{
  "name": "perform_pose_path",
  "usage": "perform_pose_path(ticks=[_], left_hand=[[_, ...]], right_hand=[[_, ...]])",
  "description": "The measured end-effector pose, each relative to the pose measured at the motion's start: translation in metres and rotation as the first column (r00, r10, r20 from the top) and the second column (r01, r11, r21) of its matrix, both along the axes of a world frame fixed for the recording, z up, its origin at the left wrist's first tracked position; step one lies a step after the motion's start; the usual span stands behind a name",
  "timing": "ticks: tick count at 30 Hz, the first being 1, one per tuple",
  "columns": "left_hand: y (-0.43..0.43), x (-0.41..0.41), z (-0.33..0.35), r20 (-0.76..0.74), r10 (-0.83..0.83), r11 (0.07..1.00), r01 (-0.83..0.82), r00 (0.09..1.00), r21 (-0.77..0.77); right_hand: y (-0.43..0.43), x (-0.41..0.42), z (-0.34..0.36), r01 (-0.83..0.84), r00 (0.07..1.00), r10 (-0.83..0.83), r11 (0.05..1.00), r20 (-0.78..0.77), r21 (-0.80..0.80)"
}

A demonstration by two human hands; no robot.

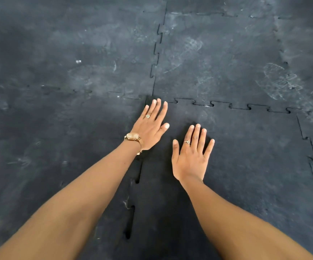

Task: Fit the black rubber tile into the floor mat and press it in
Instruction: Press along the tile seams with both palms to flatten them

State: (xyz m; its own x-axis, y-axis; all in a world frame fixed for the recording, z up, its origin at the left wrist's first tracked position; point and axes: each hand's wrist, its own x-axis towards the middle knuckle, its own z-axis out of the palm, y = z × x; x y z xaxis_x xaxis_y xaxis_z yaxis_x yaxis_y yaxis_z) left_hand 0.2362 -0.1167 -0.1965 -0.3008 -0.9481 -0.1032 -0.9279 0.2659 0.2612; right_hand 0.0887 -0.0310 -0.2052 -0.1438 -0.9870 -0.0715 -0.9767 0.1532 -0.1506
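The black rubber tile [245, 156] lies in the lower right of the head view, its jigsaw edges meeting the floor mat [77, 72] around it. Narrow dark gaps show along its far seam and its left seam. My left hand [149, 126], with a gold watch and a ring, lies flat with fingers spread on the tile's far left corner. My right hand [191, 154], also ringed, rests flat with fingers spread on the tile a little nearer me. Neither hand holds anything.
Scuffed dark mat tiles with white shoe prints [187, 51] cover the whole floor. Their interlocking seams [155, 59] run away from me and off to the right [309, 147].
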Motion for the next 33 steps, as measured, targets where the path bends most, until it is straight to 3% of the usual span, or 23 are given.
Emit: perform_pose_path(ticks=[2, 4, 6, 8, 10, 12, 15, 19, 23, 25, 27, 28, 30, 31, 33], left_hand=[[-0.007, 0.001, 0.023, -0.212, 0.062, 0.996, -0.048, 0.975, 0.07], [-0.011, 0.0, 0.053, -0.364, 0.098, 0.98, -0.153, 0.926, -0.125], [-0.002, -0.004, 0.062, -0.384, 0.174, 0.882, -0.317, 0.907, -0.35], [0.017, -0.003, 0.039, -0.226, 0.316, 0.832, -0.383, 0.922, -0.401], [0.039, 0.0, 0.005, 0.036, 0.406, 0.881, -0.381, 0.913, -0.279], [0.04, 0.007, -0.013, 0.129, 0.42, 0.901, -0.396, 0.898, -0.178], [0.035, 0.006, 0.001, 0.045, 0.362, 0.922, -0.35, 0.931, -0.167], [0.072, -0.004, 0.025, -0.215, 0.239, 0.929, -0.287, 0.947, -0.232], [0.114, 0.0, -0.009, 0.007, 0.253, 0.949, -0.246, 0.968, -0.196], [0.112, 0.002, -0.016, 0.043, 0.284, 0.946, -0.273, 0.958, -0.177], [0.11, -0.003, -0.002, -0.077, 0.274, 0.943, -0.284, 0.959, -0.176], [0.113, -0.006, 0.008, -0.21, 0.254, 0.939, -0.293, 0.944, -0.183], [0.124, -0.011, 0.026, -0.495, 0.171, 0.933, -0.301, 0.852, -0.195], [0.131, -0.014, 0.029, -0.557, 0.119, 0.939, -0.276, 0.822, -0.207], [0.145, -0.014, 0.02, -0.427, 0.017, 0.972, -0.116, 0.904, -0.207]], right_hand=[[-0.001, 0.001, 0.001, -0.006, 1.0, 0.006, 1.0, -0.013, -0.016], [-0.003, 0.002, -0.001, 0.0, 1.0, 0.0, 1.0, -0.002, -0.007], [-0.001, 0.001, -0.001, -0.005, 1.0, 0.005, 1.0, 0.0, -0.012], [-0.002, -0.001, -0.002, -0.013, 1.0, 0.013, 1.0, -0.005, -0.02], [-0.001, -0.001, -0.003, -0.01, 1.0, 0.01, 1.0, -0.005, -0.018], [-0.001, 0.0, -0.004, -0.016, 1.0, 0.015, 0.999, -0.015, -0.03], [-0.001, 0.0, -0.003, -0.009, 1.0, 0.009, 1.0, 0.003, -0.017], [-0.001, -0.001, -0.004, -0.006, 1.0, 0.005, 1.0, -0.007, -0.016], [-0.001, 0.001, -0.003, -0.014, 1.0, 0.014, 1.0, -0.003, -0.012], [-0.002, 0.001, -0.003, -0.014, 1.0, 0.013, 1.0, -0.007, -0.016], [-0.001, -0.001, -0.001, -0.004, 1.0, 0.004, 1.0, 0.006, -0.009], [0.0, -0.001, -0.001, -0.001, 1.0, 0.001, 1.0, 0.009, -0.009], [0.0, 0.0, -0.003, -0.005, 1.0, 0.005, 1.0, 0.005, -0.015], [0.0, 0.0, -0.004, -0.007, 1.0, 0.007, 1.0, -0.002, -0.017], [-0.001, 0.0, -0.002, -0.009, 1.0, 0.009, 1.0, 0.001, -0.007]])
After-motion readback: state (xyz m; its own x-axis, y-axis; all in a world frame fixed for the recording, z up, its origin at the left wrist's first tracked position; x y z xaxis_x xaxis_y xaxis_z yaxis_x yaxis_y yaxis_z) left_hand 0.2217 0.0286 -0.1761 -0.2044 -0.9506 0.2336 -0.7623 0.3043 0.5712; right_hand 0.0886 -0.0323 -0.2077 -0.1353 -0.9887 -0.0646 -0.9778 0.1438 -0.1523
